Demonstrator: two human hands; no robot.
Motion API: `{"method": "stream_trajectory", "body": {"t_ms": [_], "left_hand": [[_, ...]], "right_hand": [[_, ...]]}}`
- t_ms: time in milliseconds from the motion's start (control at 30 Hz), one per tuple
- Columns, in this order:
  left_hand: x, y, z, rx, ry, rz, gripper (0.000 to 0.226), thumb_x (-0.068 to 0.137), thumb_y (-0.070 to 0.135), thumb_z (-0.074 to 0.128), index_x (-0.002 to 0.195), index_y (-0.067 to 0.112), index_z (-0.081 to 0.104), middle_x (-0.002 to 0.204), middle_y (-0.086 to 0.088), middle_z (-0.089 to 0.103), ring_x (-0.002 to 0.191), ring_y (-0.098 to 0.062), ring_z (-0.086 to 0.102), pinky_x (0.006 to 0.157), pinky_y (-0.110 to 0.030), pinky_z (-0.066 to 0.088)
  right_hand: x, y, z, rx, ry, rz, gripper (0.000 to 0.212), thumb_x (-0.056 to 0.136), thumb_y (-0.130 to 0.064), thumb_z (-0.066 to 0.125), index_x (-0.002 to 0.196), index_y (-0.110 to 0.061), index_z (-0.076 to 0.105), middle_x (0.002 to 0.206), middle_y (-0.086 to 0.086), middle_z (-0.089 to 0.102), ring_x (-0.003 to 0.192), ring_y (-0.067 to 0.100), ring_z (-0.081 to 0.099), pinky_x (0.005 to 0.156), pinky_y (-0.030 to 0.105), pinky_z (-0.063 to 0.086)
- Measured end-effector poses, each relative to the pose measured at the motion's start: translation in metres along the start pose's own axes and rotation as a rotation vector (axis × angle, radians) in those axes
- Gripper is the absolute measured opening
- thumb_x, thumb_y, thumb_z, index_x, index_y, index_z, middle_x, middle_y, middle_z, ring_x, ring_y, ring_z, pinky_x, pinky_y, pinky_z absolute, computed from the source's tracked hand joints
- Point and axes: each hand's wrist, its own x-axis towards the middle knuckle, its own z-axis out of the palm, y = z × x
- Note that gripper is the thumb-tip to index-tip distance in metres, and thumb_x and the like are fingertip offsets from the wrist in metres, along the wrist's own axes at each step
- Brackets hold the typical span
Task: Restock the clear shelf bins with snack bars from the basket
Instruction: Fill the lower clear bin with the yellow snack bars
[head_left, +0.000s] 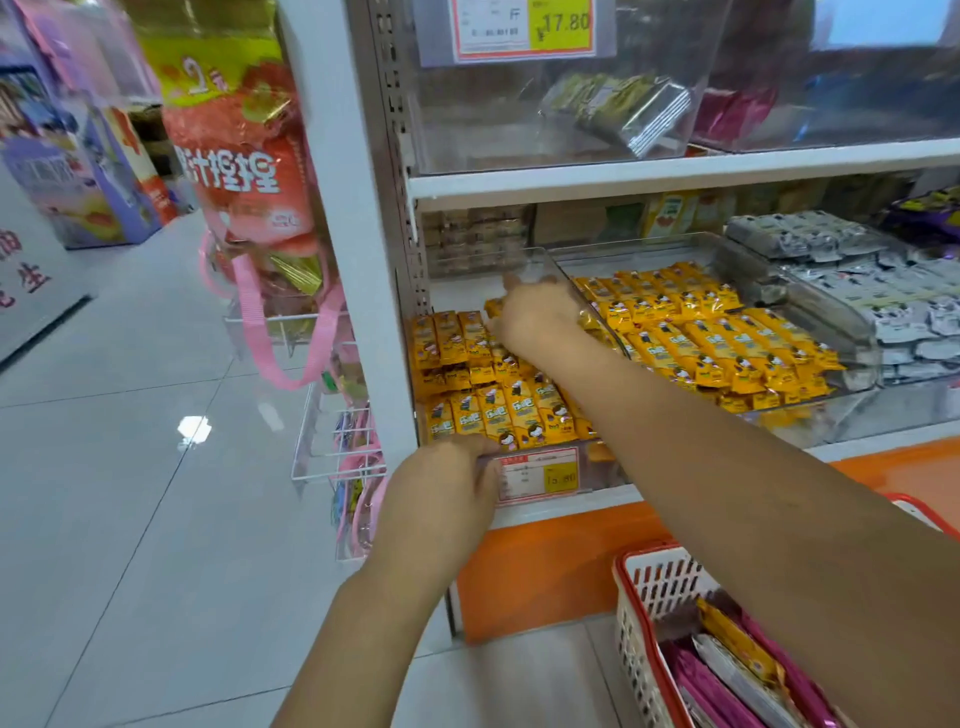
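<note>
A clear shelf bin (597, 467) at the left end of the lower shelf holds rows of yellow snack bars (493, 410). My left hand (447, 488) grips the bin's front rim beside its price label (537, 475). My right hand (535, 317) reaches deep into the same bin and holds a yellow bar (492, 307) over the back row. The neighbouring clear bin (810, 306) is full of the same yellow bars. The red and white basket (639, 561) sits at the lower right under my right forearm, with pink bars (711, 686) and a yellow one (737, 639) inside.
A bin of grey-white packets (857, 280) stands further right. The upper shelf bins hold green-silver packets (618, 109). Large hanging snack bags (244, 171) and a wire rack (332, 415) crowd the shelf's left post. Tiled floor (130, 467) stretches to the left.
</note>
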Motion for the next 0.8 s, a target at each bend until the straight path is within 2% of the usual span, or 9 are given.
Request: {"method": "stream_trajectory", "body": {"t_ms": [167,267,400,467,533,567,667,733,800], "left_hand": [[0.001,-0.001,0.000,0.030,0.028,0.022,0.032,0.097,0.026,0.046,0.125,0.033,0.059,0.125,0.012,0.061,0.110,-0.007,0.056,0.081,-0.016,0.039],[0.002,-0.001,0.002,0.051,0.041,0.028,0.033,0.097,0.026,0.045,0.127,0.033,0.058,0.125,0.012,0.061,0.109,-0.008,0.057,0.079,-0.015,0.038],[0.002,0.000,0.007,0.004,0.057,0.045,0.029,0.096,0.025,0.049,0.121,0.026,0.064,0.117,0.008,0.066,0.104,-0.011,0.060,0.074,-0.016,0.038],[-0.001,0.003,0.010,-0.136,0.124,0.095,0.022,0.094,0.022,0.054,0.108,0.019,0.071,0.103,0.007,0.070,0.095,-0.009,0.062,0.072,-0.017,0.038],[-0.005,0.012,0.013,-0.265,0.199,0.161,0.020,0.093,0.024,0.055,0.093,0.014,0.073,0.088,0.010,0.068,0.084,-0.005,0.058,0.067,-0.016,0.037],[-0.007,0.017,0.016,-0.297,0.223,0.196,0.024,0.092,0.028,0.053,0.085,0.014,0.072,0.081,0.011,0.067,0.081,-0.005,0.056,0.063,-0.014,0.036],[-0.015,0.034,0.033,-0.361,0.175,0.221,0.039,0.089,0.038,0.047,0.063,0.012,0.060,0.055,0.000,0.057,0.062,-0.013,0.052,0.056,-0.020,0.035],[-0.022,0.045,0.051,-0.361,0.085,0.214,0.046,0.091,0.042,0.047,0.057,0.010,0.052,0.049,-0.005,0.050,0.053,-0.017,0.048,0.052,-0.026,0.033],[-0.030,0.056,0.073,-0.322,-0.027,0.223,0.048,0.089,0.045,0.047,0.058,0.008,0.051,0.050,-0.006,0.049,0.051,-0.017,0.047,0.053,-0.030,0.034]], "right_hand": [[-0.005,0.005,0.030,0.013,-0.089,-0.124,0.047,0.102,-0.033,0.034,0.143,-0.011,0.039,0.137,0.020,0.046,0.126,0.036,0.042,0.099,0.041,0.039],[-0.015,0.007,0.030,0.016,-0.106,-0.195,0.042,0.105,-0.017,0.030,0.145,-0.008,0.037,0.151,0.017,0.032,0.136,0.040,0.031,0.109,0.045,0.028],[-0.027,0.014,0.023,0.201,-0.135,-0.198,0.050,0.104,-0.029,0.030,0.151,-0.013,0.024,0.153,0.022,0.023,0.142,0.036,0.019,0.115,0.043,0.021],[-0.042,0.023,0.013,0.329,-0.033,-0.191,0.045,0.101,-0.029,0.037,0.140,-0.008,0.042,0.141,0.021,0.040,0.133,0.033,0.033,0.108,0.041,0.033],[-0.069,0.041,-0.003,0.448,0.140,-0.237,0.026,0.098,-0.027,0.046,0.103,-0.006,0.061,0.108,0.016,0.060,0.104,0.029,0.055,0.088,0.039,0.047],[-0.085,0.051,-0.009,0.493,0.207,-0.274,0.025,0.097,-0.028,0.049,0.082,-0.010,0.057,0.088,0.013,0.063,0.087,0.028,0.059,0.077,0.039,0.049],[-0.137,0.090,-0.020,0.540,0.304,-0.334,0.044,0.095,-0.030,0.054,0.057,-0.020,0.033,0.053,0.000,0.043,0.058,0.023,0.048,0.063,0.038,0.043],[-0.167,0.123,-0.013,0.536,0.274,-0.300,0.049,0.094,-0.030,0.055,0.056,-0.023,0.027,0.049,-0.004,0.032,0.051,0.016,0.035,0.057,0.036,0.034],[-0.193,0.159,0.006,0.530,0.187,-0.234,0.046,0.095,-0.034,0.054,0.058,-0.022,0.029,0.051,-0.003,0.032,0.049,0.013,0.032,0.053,0.035,0.026]]}}
